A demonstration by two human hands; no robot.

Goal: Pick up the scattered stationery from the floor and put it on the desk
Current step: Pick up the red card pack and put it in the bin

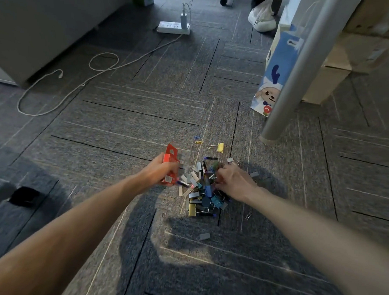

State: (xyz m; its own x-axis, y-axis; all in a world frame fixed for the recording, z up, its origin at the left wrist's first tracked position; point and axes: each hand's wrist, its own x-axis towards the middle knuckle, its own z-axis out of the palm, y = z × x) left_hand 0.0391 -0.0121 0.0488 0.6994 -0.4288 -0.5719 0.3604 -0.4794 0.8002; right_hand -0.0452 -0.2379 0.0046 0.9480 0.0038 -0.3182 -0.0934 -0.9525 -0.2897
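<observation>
Many clips (201, 192) under right hand (234, 183); left hand (161, 173) grips box (170, 156).

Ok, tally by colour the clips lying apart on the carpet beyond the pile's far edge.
Yellow: 2, the yellow paper clip and the yellow binder clip
Blue: 1, the blue paper clip
Total: 3

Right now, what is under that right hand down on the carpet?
The right hand lies on the edge of a pile of coloured binder clips and grey staple strips. What sits directly beneath its palm is covered.
</observation>
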